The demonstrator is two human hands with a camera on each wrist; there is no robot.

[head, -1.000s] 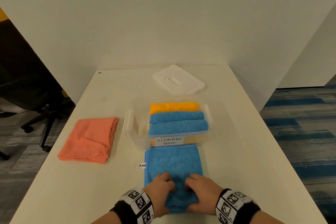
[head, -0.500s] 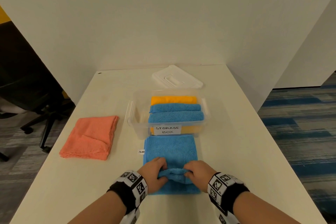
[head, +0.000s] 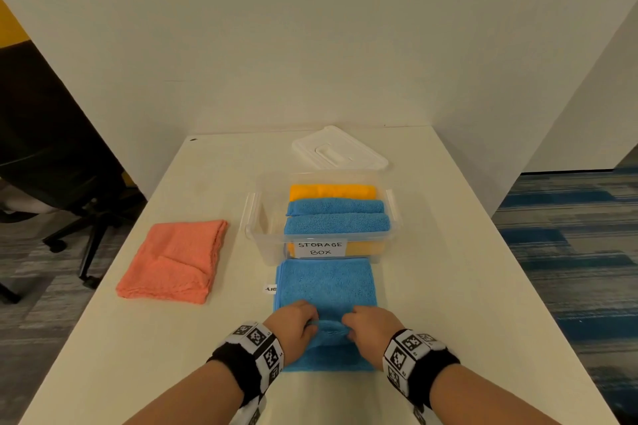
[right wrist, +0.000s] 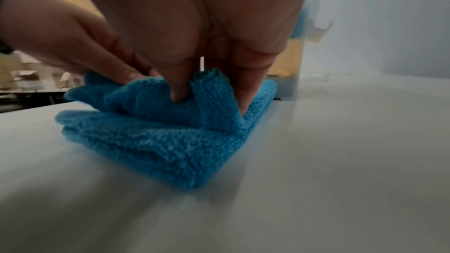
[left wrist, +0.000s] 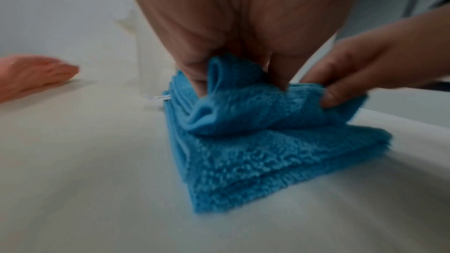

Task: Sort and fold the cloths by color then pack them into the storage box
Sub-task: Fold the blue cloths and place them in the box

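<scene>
A folded blue cloth [head: 326, 283] lies on the table just in front of the clear storage box [head: 257, 235]. My left hand [head: 297, 324] and right hand [head: 366, 326] each pinch a raised ridge across the cloth's middle. The left wrist view shows my left hand [left wrist: 233, 76] and its thumb pinching the bunched blue cloth [left wrist: 255, 141]. My right hand [right wrist: 207, 88] pinches the same fold of the blue cloth [right wrist: 158, 141] in the right wrist view. The box holds two folded blue cloths [head: 336, 216] on orange ones [head: 331, 190]. A folded salmon cloth [head: 172, 260] lies to the left.
The white box lid [head: 340, 152] rests behind the box near the wall. A small white tag [head: 270, 288] sticks out at the blue cloth's left edge. A black office chair [head: 51, 162] stands off the table's left side. Carpeted floor lies to the right.
Both hands have moved from the cloth's near edge toward its middle, lifting a ridge of blue fabric pinched between them. The camera view has shifted.
</scene>
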